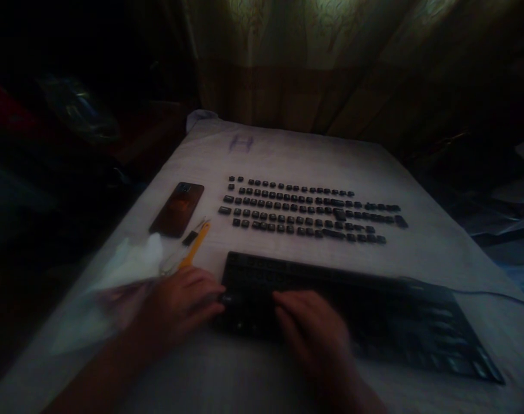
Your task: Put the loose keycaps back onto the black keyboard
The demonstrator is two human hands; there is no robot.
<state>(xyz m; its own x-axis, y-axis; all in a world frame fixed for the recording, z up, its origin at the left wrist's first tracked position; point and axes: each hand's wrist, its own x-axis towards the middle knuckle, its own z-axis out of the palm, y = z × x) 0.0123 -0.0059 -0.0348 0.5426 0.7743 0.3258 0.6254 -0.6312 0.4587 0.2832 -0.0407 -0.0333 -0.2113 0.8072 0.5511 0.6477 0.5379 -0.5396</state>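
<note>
A black keyboard [374, 299] lies across the front of the table, its surface dark and blurred. At its left end is my left hand [187, 302], thumb and forefinger closing from either side on something small and dark that I cannot make out. My right hand [313, 328] rests over the left-middle part of the keyboard, its fingers bent and close together. Whatever those fingertips hold, if anything, is hidden. Behind the keyboard, loose black keycaps [288, 206] are laid out in several rows.
A phone [178, 210] lies at the left, near a yellow-handled tool [196, 244] and a small dark object [190, 237]. A crumpled whitish plastic bag [128, 264] sits beside my left forearm. The keyboard's cable [494, 295] runs off right. A curtain [288, 69] hangs behind the cloth-covered table [313, 155].
</note>
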